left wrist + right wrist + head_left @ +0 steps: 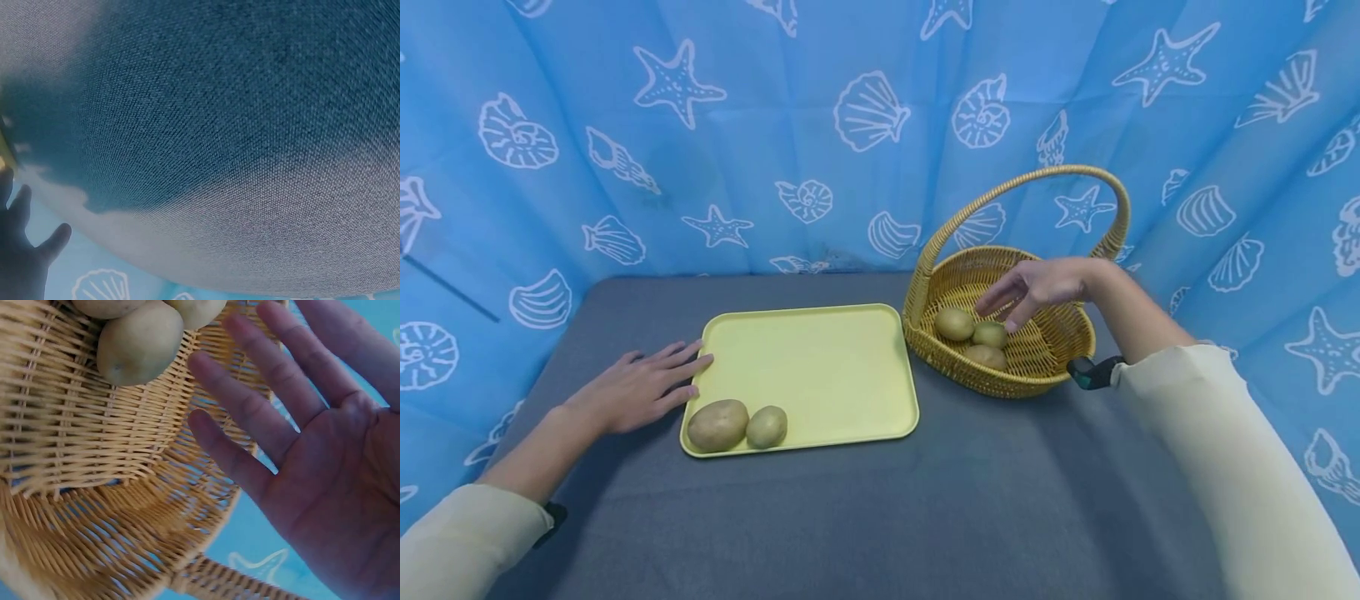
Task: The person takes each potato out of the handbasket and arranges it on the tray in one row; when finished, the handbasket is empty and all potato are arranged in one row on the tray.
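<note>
- Right hand (1037, 287) hangs over the wicker basket (1045, 367) at the right of the head view, fingers spread and loose, holding nothing.
- Three potatoes lie in the basket, bunched together: one toward the left (954, 323), one in the middle (990, 334), one lowest and nearest the rim (986, 357). The fingertips sit just above the middle one.
- Judgement: the step in hand looks like a reach for a potato. Best to come straight down on the middle one, thumb on one side and fingers on the other, then lift clear of the tall handle (1037, 179).
- The right wrist view shows the open palm (325, 462) beside the weave, a potato (139, 342) near the fingertips; whether any finger touches it is hard to tell from there.
- Left hand (636, 387) lies flat on the counter (925, 517), fingers straight, tips at the left edge of the yellow tray (820, 367). Good for steadying it.
- Two potatoes rest on the tray's lower left corner, a big one (718, 425) and a small one (767, 426), touching. Room remains to their right.
</note>
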`<state>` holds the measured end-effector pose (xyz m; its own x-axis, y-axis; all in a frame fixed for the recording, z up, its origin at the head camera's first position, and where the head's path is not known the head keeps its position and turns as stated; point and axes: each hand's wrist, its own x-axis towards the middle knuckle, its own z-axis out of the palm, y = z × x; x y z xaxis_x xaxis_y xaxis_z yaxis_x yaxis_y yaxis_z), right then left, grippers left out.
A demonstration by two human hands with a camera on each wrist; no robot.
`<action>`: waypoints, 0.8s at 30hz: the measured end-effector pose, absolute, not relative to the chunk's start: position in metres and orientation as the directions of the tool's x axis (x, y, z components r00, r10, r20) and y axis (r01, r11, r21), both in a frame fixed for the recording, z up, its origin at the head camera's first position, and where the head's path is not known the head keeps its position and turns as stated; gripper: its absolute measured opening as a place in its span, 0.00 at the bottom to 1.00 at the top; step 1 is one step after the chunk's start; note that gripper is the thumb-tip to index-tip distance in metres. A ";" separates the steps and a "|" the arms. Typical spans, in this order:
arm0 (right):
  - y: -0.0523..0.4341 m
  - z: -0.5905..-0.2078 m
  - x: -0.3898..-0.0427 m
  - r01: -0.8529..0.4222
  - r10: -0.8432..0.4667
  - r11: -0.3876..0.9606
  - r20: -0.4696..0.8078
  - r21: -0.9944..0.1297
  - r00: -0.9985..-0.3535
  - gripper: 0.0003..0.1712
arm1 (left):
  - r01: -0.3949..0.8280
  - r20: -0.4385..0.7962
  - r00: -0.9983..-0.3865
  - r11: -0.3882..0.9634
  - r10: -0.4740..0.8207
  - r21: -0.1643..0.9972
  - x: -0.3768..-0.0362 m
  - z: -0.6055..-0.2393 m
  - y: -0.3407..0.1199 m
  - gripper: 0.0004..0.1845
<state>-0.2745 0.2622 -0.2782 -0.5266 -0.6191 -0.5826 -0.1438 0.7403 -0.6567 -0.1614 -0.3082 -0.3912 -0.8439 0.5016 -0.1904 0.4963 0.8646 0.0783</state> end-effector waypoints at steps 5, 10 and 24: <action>0.269 -0.289 -0.281 -0.094 -0.588 0.761 -0.622 -0.641 -0.517 0.37 | 0.494 -0.190 -0.844 0.865 0.501 0.087 -0.161 -0.390 -0.308 0.33; 0.269 -0.292 -0.285 -0.029 -0.558 0.771 -0.653 -0.637 -0.512 0.36 | 0.493 -0.188 -0.845 0.866 0.500 0.089 -0.161 -0.390 -0.308 0.33; 0.264 -0.308 -0.293 0.160 -0.481 0.790 -0.761 -0.591 -0.436 0.36 | 0.488 -0.191 -0.846 0.868 0.497 0.096 -0.161 -0.391 -0.309 0.33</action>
